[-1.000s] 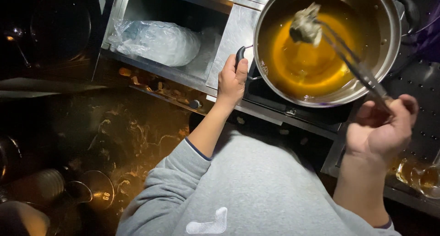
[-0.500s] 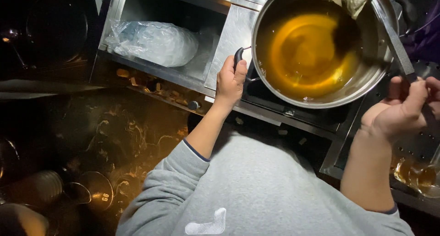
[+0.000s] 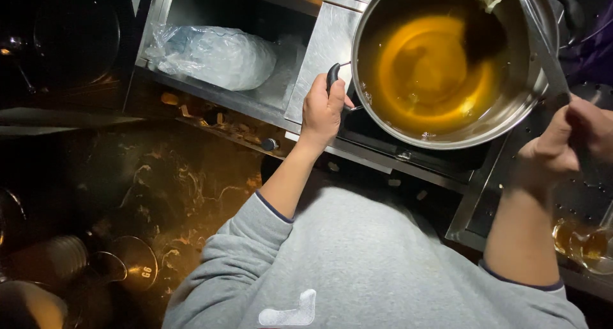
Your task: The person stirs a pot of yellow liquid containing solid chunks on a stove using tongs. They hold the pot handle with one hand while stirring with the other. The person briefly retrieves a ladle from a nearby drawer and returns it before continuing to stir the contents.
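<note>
Pot (image 3: 447,67) of amber oil sits ahead; left hand (image 3: 322,108) clamps its black handle (image 3: 332,75), right hand (image 3: 568,144) grips tongs (image 3: 543,48) slanting over the pot's far rim.

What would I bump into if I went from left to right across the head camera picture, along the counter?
Plastic bag → left hand on the black pot handle → big metal pot of golden oil → right hand holding metal tongs.
</note>
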